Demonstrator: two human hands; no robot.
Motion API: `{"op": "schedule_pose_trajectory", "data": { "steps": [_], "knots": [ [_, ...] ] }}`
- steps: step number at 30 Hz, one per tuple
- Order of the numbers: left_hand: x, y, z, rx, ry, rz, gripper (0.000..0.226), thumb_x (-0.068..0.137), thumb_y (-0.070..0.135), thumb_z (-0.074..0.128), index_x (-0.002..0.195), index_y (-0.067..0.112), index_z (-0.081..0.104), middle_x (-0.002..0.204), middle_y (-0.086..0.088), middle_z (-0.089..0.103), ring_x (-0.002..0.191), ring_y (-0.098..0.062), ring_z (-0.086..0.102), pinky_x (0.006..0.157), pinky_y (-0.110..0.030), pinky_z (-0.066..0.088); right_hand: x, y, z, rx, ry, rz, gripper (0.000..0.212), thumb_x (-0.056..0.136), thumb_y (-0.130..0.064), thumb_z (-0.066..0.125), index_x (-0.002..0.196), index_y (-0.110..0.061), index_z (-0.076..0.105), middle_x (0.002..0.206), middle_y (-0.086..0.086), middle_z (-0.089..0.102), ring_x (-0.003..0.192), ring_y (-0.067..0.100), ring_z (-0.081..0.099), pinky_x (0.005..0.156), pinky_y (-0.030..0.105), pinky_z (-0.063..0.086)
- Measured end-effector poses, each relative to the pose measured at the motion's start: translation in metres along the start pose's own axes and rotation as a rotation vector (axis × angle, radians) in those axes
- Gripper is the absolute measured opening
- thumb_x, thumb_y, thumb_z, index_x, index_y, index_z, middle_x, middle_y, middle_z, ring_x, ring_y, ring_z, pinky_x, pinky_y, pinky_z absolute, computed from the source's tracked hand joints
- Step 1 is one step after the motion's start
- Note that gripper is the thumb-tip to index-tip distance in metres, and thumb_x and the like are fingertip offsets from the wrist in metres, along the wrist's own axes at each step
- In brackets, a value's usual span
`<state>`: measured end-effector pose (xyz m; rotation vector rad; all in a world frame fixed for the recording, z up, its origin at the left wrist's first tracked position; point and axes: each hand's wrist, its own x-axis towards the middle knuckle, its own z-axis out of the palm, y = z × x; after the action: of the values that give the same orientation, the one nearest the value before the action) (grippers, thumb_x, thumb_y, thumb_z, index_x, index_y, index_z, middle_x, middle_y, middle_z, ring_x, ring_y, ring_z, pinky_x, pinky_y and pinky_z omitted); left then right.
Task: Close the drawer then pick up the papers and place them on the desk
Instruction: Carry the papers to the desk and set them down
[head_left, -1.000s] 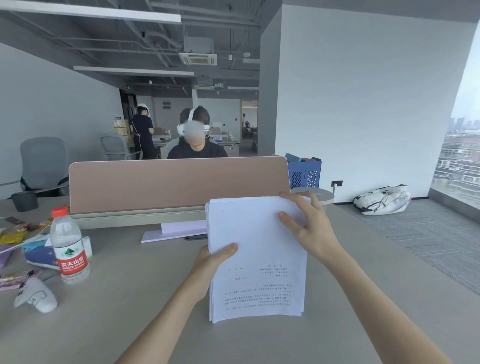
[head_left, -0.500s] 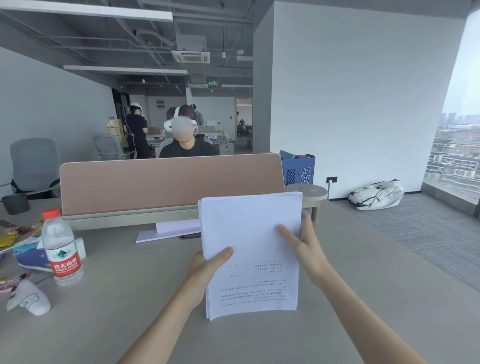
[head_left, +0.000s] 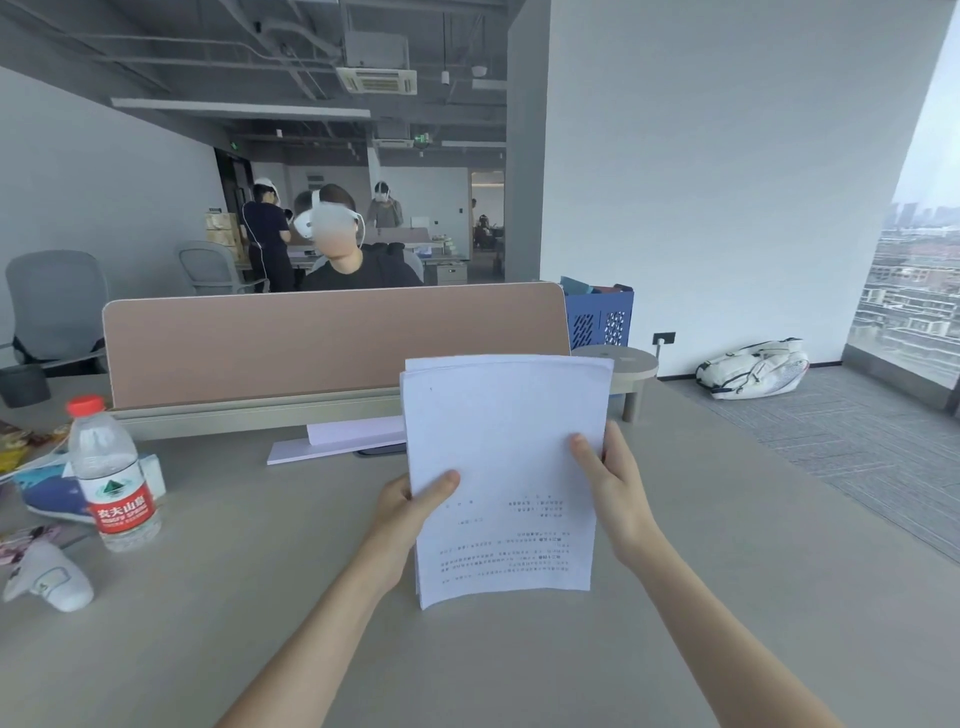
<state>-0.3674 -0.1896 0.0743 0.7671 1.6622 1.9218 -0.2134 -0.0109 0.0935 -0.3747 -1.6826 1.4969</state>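
Papers (head_left: 501, 467) held nearly upright above the desk (head_left: 727, 571), lower edge close to or resting on the surface (contact not certain from this view), printed text toward the camera and reading inverted. Left hand (head_left: 410, 506) closed on the stack's left edge, thumb across the front sheet and fingers hidden behind; right hand (head_left: 610, 486) closed on the right edge likewise, thumb in front. Two-sided grip probably chosen to keep loose sheets squared, top corners fanning slightly, before laying flat. Bare desk below and to the right, apparently the landing zone; water bottle (head_left: 111, 478) and white controller (head_left: 49, 579) well apart to the left, a flat white sheet (head_left: 337, 441) just behind the stack at the foot of the beige divider (head_left: 332, 343). Drawer out of view, so its closure not verifiable; placement step judged near completion, release remaining.
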Motion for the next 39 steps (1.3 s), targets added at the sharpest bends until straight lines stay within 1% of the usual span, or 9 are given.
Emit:
{"op": "schedule_pose_trajectory", "data": {
  "steps": [5,10,14,18,26,29,34,37,39],
  "knots": [
    [-0.002,-0.033,0.009,0.039,0.071,-0.079,0.039,0.069,0.036,0.08,0.102,0.014,0.077,0.098,-0.003,0.081,0.093,-0.021,0.077,0.084,-0.039,0.06,-0.016,0.031,0.007,0.009,-0.001,0.093,0.015,0.103,-0.028,0.053,0.115,-0.032,0.061,0.117,-0.013,0.072,0.111,0.009,0.067,0.096,0.04,0.052],
    [0.009,-0.027,0.012,0.056,0.14,-0.046,0.01,0.081,0.025,0.079,0.088,0.018,0.078,0.084,0.004,0.081,0.08,-0.011,0.077,0.074,-0.031,0.061,-0.007,0.029,0.002,-0.007,0.039,0.062,0.019,0.103,-0.028,0.052,0.11,-0.01,0.052,0.105,-0.012,0.07,0.099,0.007,0.066,0.097,0.043,0.051],
    [0.002,-0.047,0.018,0.074,0.144,-0.095,0.015,0.08,0.026,0.08,0.093,0.018,0.077,0.091,0.001,0.081,0.078,-0.008,0.077,0.07,-0.029,0.062,-0.018,0.054,0.005,-0.065,0.05,0.128,0.012,0.103,-0.029,0.05,0.102,-0.036,0.059,0.11,-0.018,0.071,0.109,0.008,0.065,0.1,0.043,0.05],
    [0.001,-0.055,0.019,0.09,0.18,-0.093,0.006,0.085,0.024,0.075,0.09,0.02,0.076,0.085,0.008,0.079,0.071,-0.002,0.075,0.056,-0.016,0.056,-0.025,0.074,0.0,-0.085,0.06,0.162,0.015,0.103,-0.029,0.05,0.109,-0.018,0.058,0.109,-0.003,0.071,0.101,0.012,0.065,0.1,0.05,0.048],
    [0.002,-0.058,0.013,0.133,0.151,-0.135,0.006,0.088,0.029,0.071,0.092,0.026,0.073,0.09,0.011,0.077,0.086,-0.008,0.072,0.064,-0.021,0.054,-0.031,0.08,-0.006,-0.136,-0.03,0.215,0.021,0.104,-0.021,0.047,0.117,-0.031,0.061,0.113,-0.016,0.072,0.112,0.008,0.065,0.094,0.033,0.052],
    [0.002,-0.059,0.012,0.126,0.12,-0.186,0.019,0.09,0.03,0.069,0.105,0.019,0.073,0.098,0.004,0.077,0.089,-0.012,0.073,0.07,-0.026,0.057,-0.036,0.086,-0.011,-0.183,-0.091,0.243,0.027,0.104,-0.022,0.048,0.127,-0.031,0.059,0.12,-0.014,0.071,0.116,0.01,0.065,0.1,0.039,0.051],
    [0.008,-0.046,0.013,0.149,0.024,-0.256,0.02,0.096,0.031,0.06,0.108,0.018,0.069,0.108,-0.004,0.075,0.093,-0.016,0.072,0.074,-0.031,0.057,-0.023,0.079,-0.028,-0.125,-0.124,0.446,0.021,0.101,-0.02,0.05,0.113,-0.019,0.067,0.112,0.0,0.077,0.106,0.023,0.073,0.098,0.05,0.054],
    [0.01,-0.043,0.02,0.136,0.004,-0.32,0.031,0.094,0.042,0.06,0.114,0.02,0.069,0.111,-0.004,0.075,0.102,-0.024,0.072,0.089,-0.044,0.058,-0.019,0.071,-0.038,-0.021,-0.071,0.56,0.027,0.103,-0.027,0.049,0.11,-0.01,0.07,0.107,0.008,0.078,0.099,0.03,0.076,0.093,0.053,0.057],
    [0.01,-0.043,0.029,0.086,-0.004,-0.361,0.032,0.093,0.044,0.06,0.113,0.02,0.069,0.11,-0.005,0.076,0.098,-0.024,0.073,0.085,-0.044,0.06,-0.017,0.069,-0.045,-0.021,-0.011,0.597,0.029,0.103,-0.028,0.05,0.107,-0.008,0.071,0.104,0.011,0.079,0.095,0.033,0.076,0.088,0.052,0.059]
  ]
}}
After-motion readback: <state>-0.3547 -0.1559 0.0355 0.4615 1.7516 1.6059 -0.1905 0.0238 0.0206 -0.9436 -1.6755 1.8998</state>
